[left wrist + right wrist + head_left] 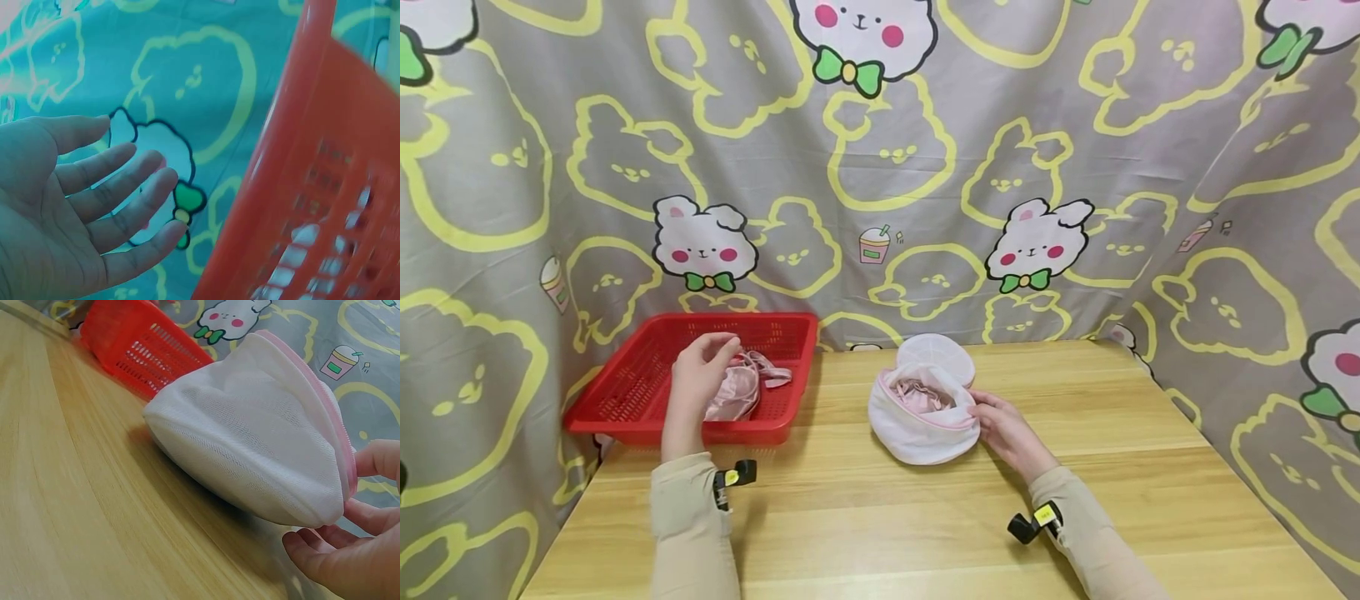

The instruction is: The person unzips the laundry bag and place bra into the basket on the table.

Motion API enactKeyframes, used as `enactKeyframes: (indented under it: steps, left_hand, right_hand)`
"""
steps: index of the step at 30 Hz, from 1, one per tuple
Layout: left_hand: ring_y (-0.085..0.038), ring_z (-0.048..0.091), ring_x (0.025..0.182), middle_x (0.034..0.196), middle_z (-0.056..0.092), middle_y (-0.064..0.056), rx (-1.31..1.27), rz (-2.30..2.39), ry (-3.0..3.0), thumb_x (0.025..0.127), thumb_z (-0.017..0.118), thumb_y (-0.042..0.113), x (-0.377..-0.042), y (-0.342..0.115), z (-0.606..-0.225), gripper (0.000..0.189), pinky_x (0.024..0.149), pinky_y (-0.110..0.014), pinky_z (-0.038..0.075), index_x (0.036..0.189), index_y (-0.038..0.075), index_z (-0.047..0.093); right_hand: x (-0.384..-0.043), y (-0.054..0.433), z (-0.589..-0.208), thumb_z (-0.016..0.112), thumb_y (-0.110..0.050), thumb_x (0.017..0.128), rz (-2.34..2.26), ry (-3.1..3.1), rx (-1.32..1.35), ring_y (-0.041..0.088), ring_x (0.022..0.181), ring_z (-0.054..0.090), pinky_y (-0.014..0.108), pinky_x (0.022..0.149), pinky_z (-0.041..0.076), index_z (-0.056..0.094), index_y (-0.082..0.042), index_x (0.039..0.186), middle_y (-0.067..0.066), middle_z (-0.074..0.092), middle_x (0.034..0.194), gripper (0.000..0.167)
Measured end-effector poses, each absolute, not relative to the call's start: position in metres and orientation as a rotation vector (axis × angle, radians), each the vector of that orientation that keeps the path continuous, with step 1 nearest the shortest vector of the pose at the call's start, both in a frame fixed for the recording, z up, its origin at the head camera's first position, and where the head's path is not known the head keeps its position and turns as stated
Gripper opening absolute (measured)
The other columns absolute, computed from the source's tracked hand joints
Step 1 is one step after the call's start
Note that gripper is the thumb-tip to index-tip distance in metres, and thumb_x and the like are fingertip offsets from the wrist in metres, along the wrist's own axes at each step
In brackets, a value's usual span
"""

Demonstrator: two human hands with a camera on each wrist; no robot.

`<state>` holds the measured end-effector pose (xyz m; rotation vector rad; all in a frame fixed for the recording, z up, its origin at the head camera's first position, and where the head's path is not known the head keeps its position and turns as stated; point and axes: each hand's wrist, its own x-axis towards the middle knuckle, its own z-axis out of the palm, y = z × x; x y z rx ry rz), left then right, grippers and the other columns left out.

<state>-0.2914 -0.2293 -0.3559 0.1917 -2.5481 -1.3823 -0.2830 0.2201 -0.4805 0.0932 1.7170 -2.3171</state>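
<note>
My left hand (698,372) is raised over the near side of a red plastic basket (801,367). Its fingers are spread and loosely bent in the left wrist view, with nothing in the palm (37,219). Beneath it in the basket lies a shiny pale pink bra (741,392), with a strap trailing to the right, partly hidden by the hand. My right hand (1011,429) grips the right edge of a white mesh laundry bag (917,440) with a pink zipper rim (325,394). The bag's mouth gapes, and pinkish fabric (922,397) shows inside.
A round white mesh panel (936,357) stands up behind the bag's mouth. The wooden table (865,517) reaches back to a grey patterned curtain (895,175). Beyond the bag, the red basket's perforated side (150,353) appears in the right wrist view.
</note>
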Motion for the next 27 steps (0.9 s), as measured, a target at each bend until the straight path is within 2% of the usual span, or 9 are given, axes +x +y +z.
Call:
enactKeyframes:
  steps: [4, 8, 11, 16, 20, 27]
  left_hand:
    - [-0.031, 0.063, 0.114, 0.128, 0.063, -0.016, 0.159, -1.485, -2.509, 0.097, 0.053, 0.045, -0.294, -0.211, -0.356, 0.049, 0.098, -0.041, 0.050, 0.133, 0.012, 0.056]
    - [-0.032, 0.061, 0.118, 0.128, 0.063, -0.015, 0.140, -1.585, -2.487, 0.097, 0.054, 0.044, -0.295, -0.195, -0.357, 0.047, 0.103, -0.043, 0.046, 0.133, 0.013, 0.055]
    - [-0.031, 0.063, 0.115, 0.125, 0.065, -0.015, 0.116, -1.615, -2.463, 0.097, 0.055, 0.041, -0.295, -0.183, -0.359, 0.044, 0.098, -0.034, 0.049, 0.131, 0.012, 0.057]
    - [-0.030, 0.066, 0.107, 0.120, 0.067, -0.019, 0.023, -1.648, -2.396, 0.097, 0.059, 0.034, -0.298, -0.168, -0.365, 0.038, 0.078, -0.014, 0.050, 0.125, 0.008, 0.061]
    - [-0.031, 0.068, 0.102, 0.115, 0.068, -0.021, -0.055, -1.673, -2.333, 0.096, 0.061, 0.029, -0.302, -0.156, -0.369, 0.036, 0.074, -0.014, 0.051, 0.121, 0.003, 0.063]
    - [-0.021, 0.069, 0.092, 0.107, 0.070, -0.021, -0.163, -1.673, -2.301, 0.096, 0.062, 0.023, -0.308, -0.132, -0.374, 0.028, 0.080, -0.017, 0.049, 0.115, 0.003, 0.066]
  right_hand:
    - [-0.283, 0.220, -0.480, 0.049, 0.003, 0.093, -2.327, 1.707, 0.095, 0.004, 0.084, 0.061, 0.021, 0.078, 0.050, 0.040, 0.003, 0.137, -0.009, 0.064, 0.099, 0.045]
    - [-0.282, 0.220, -0.480, 0.049, 0.003, 0.093, -2.335, 1.698, 0.096, 0.004, 0.084, 0.062, 0.021, 0.078, 0.050, 0.042, 0.001, 0.135, -0.009, 0.064, 0.099, 0.043]
    - [-0.282, 0.220, -0.479, 0.049, 0.003, 0.092, -2.339, 1.694, 0.099, 0.005, 0.084, 0.062, 0.022, 0.079, 0.051, 0.044, 0.000, 0.133, -0.009, 0.064, 0.098, 0.041]
    - [-0.282, 0.220, -0.479, 0.049, 0.003, 0.092, -2.322, 1.719, 0.099, 0.005, 0.085, 0.061, 0.022, 0.079, 0.051, 0.042, 0.002, 0.136, -0.009, 0.064, 0.099, 0.045]
    - [-0.283, 0.221, -0.480, 0.049, 0.002, 0.093, -2.308, 1.747, 0.092, 0.004, 0.086, 0.061, 0.022, 0.081, 0.050, 0.038, 0.004, 0.140, -0.010, 0.063, 0.101, 0.048]
    - [-0.284, 0.221, -0.481, 0.050, 0.001, 0.094, -2.303, 1.753, 0.079, 0.004, 0.089, 0.061, 0.022, 0.082, 0.050, 0.038, 0.005, 0.140, -0.010, 0.063, 0.102, 0.047]
